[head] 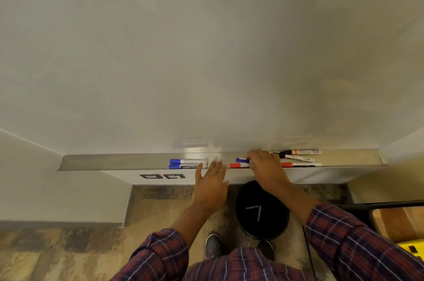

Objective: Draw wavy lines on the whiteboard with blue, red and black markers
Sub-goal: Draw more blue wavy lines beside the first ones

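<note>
From the head view, we were at the first step: our right hand [263, 166] was curled round a blue marker [242, 160] at the tray [114, 161] under the whiteboard [206, 51], which bore no lines. Our left hand [211, 185] hovered just beside, fingers spread, holding nothing. A red marker [300, 164] and a black marker [296, 157] lay in the tray. Next, we judged, the cap had to come off.

A long metal marker tray [110, 162] runs under the whiteboard [206, 51]. Left of centre lie two blue markers [188, 161], touching side by side. At the middle lies a red marker [238, 165], with a third blue marker [242, 160] just behind it, gripped by the right hand [266, 167]. At the right lie two black markers [297, 157] and a second red marker [300, 164].
</note>
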A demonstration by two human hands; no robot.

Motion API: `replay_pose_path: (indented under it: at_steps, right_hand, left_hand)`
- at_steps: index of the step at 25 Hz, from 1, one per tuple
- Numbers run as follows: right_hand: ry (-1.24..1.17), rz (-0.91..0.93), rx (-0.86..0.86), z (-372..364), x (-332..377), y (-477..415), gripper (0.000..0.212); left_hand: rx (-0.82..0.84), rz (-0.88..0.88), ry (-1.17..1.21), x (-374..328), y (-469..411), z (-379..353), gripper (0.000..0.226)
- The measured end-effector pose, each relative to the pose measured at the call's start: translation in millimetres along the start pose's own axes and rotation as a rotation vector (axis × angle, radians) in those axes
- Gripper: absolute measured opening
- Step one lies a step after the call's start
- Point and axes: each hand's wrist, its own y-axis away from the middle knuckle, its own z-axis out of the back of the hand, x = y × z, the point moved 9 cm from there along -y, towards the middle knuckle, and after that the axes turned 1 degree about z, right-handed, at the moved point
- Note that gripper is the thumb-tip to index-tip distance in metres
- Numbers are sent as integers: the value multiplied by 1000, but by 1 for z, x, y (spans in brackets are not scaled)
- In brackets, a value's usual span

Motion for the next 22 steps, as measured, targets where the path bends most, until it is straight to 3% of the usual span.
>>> replay_pose_path:
  at_steps: [3, 6, 9, 12, 16, 19, 22]
  right_hand:
    - [-245, -33, -97, 23, 8, 15, 14]
    - [-596, -52, -120, 49, 21, 36, 12]
    - [-989, -99, -50, 71, 40, 57, 14]
    - [-1315, -154, 78, 92, 65, 81, 21]
    - [-1660, -211, 320, 109, 90, 105, 29]
    - [-1726, -240, 467, 113, 99, 119, 42]
    - [-1729, -209, 515, 116, 103, 128, 44]
  left_hand:
    - [-152, 240, 573, 5, 13, 27, 50]
    - [-225, 325, 888, -4, 21, 55, 36]
    - [-196, 355, 1269, -24, 29, 78, 27]
    - [-72, 290, 1666, -53, 37, 96, 39]
    - [64, 139, 1956, -86, 45, 120, 51]
    - [121, 62, 2086, -108, 53, 130, 54]
    - [73, 37, 2101, -120, 56, 138, 54]
